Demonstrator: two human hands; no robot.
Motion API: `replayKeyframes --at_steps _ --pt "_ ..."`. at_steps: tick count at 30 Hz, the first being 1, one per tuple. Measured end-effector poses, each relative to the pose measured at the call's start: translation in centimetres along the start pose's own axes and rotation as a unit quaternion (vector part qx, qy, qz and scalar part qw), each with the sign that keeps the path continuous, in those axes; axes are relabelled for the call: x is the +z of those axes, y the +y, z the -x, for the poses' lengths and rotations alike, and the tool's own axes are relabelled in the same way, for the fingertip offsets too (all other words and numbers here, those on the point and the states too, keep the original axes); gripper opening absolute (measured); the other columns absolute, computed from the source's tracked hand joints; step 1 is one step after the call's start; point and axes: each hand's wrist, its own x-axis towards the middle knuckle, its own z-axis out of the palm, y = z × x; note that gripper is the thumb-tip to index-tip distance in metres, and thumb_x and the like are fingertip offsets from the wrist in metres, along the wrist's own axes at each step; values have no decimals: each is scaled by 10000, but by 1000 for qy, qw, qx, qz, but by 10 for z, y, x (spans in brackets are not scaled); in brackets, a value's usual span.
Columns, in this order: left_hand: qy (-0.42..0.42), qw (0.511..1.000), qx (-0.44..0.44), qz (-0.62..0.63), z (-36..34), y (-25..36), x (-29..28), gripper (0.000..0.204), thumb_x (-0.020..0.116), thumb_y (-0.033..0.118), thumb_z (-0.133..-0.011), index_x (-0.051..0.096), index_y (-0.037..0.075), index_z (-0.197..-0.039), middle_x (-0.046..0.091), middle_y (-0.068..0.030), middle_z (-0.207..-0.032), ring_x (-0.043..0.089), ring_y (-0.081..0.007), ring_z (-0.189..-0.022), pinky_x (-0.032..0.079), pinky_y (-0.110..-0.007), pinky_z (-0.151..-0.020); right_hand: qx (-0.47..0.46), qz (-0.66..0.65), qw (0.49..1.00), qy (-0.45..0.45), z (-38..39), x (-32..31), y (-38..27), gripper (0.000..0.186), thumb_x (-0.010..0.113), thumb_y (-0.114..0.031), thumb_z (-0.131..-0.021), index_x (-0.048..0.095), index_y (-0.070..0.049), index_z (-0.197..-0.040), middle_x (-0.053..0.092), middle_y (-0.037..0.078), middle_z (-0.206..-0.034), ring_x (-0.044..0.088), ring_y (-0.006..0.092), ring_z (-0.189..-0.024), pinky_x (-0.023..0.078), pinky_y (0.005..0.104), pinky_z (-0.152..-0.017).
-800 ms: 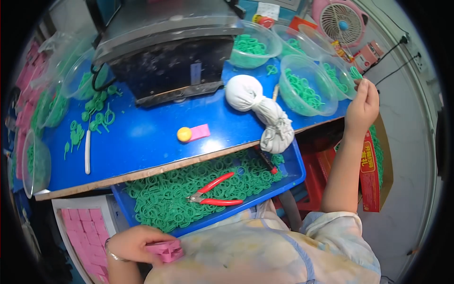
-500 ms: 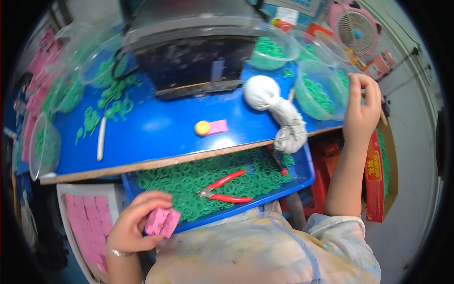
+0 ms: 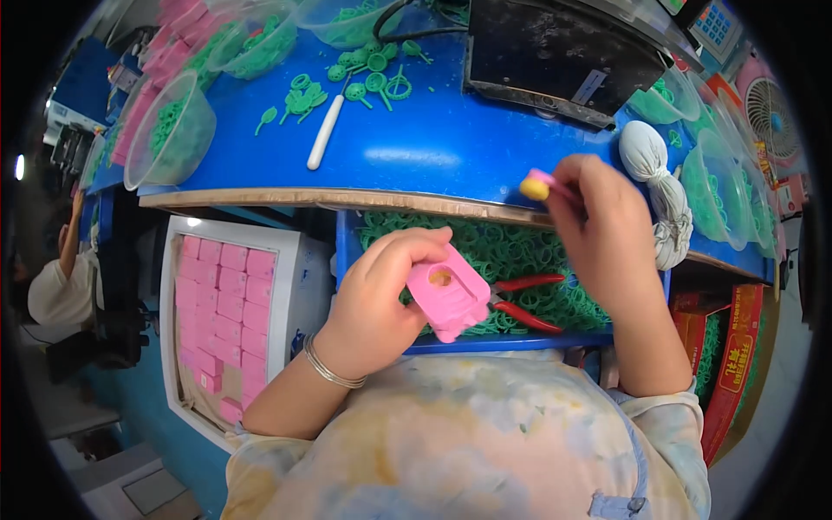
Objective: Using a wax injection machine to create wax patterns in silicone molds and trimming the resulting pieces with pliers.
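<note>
My left hand grips a small pink plastic block with a recess and a small hole in its face. To its right and higher, my right hand pinches a small pink strip with a yellow round end over the table's front edge. The two pieces are apart. Beneath both hands lies a blue tray full of green plastic rings. On the rings rest red-handled nippers, their jaws partly hidden behind the pink block.
A white-handled tool and green pieces lie on the blue table. A black machine, white cloth bundle and clear bowls stand around. At left are a white box of pink blocks and another person.
My right hand has come left from the bowls at the right and picked the yellow-ended pink strip up off the table. My left hand has raised and turned the pink block. The view has swung left.
</note>
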Motion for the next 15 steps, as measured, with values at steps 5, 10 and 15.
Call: replayKeyframes --at_steps 5,10,15 --pt "39 991 88 -92 -8 -2 2 369 715 -50 -530 615 45 -872 591 -119 -966 561 -277 -876 470 -353 -744 -105 -152 981 -58 6 -4 -21 265 631 -20 -738 558 2 -992 591 147 -811 589 321 -722 472 389 -608" --pt "39 998 31 -47 -5 4 6 352 712 -28 -554 615 33 -886 509 -89 -839 513 -261 -775 438 -345 -672 -156 -40 983 -91 12 -3 -27 224 607 -114 -678 577 -3 -870 529 111 -717 561 291 -664 453 378 -587" --pt "15 994 49 -98 -6 2 4 348 678 -10 -601 609 22 -940 483 -93 -808 493 -259 -760 428 -347 -666 -284 45 947 -142 11 -8 -37 172 585 -132 -628 554 -26 -760 459 53 -662 504 195 -600 399 304 -527"
